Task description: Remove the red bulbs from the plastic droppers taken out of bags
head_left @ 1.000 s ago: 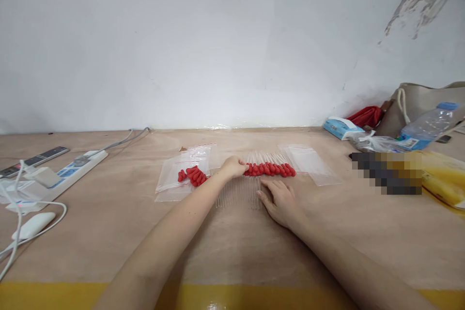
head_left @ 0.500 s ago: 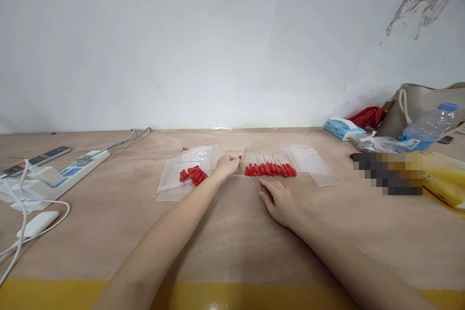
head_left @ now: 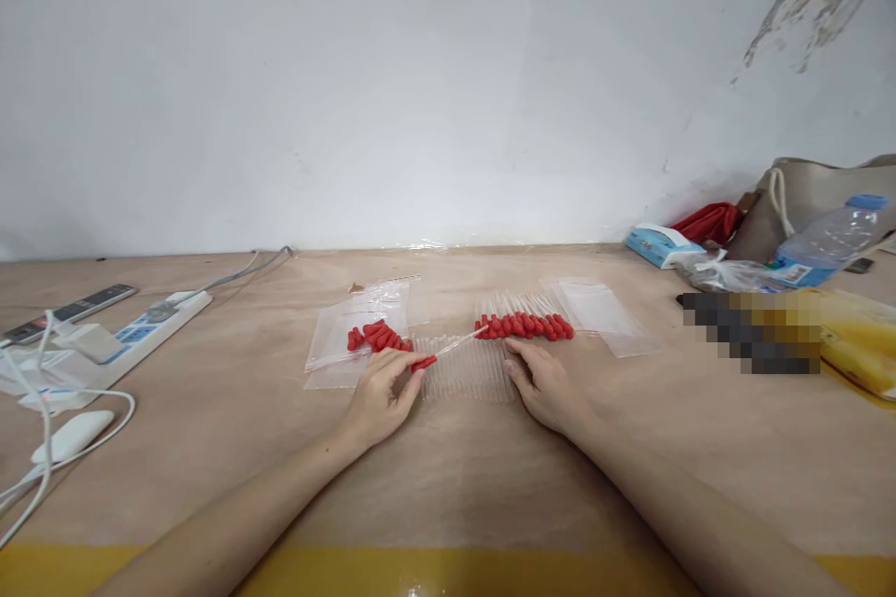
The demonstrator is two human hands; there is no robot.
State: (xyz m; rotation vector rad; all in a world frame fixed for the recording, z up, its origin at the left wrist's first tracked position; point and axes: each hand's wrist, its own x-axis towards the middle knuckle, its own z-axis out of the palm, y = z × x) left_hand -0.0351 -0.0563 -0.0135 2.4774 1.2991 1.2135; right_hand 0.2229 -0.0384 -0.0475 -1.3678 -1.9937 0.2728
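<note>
My left hand is closed, with thumb and fingertips pinching a dropper by its red rubber bulb. The dropper's clear tube slants up to the right above a row of bare clear tubes on the table. Against the right end of that row lies my right hand, open, thumb and fingers apart, nothing seen in it. Behind the row, several droppers with red bulbs lie side by side, tubes pointing to the wall. A pile of loose red bulbs sits beyond my left hand.
Clear zip bags lie under the loose bulbs, and another bag lies to the right. At left are a power strip and white cables. A tissue pack, a bottle and a yellow package stand at right.
My left hand has come back toward me and leftward with the dropper, whose tube now points right over the bare tubes. My right hand has barely moved.
</note>
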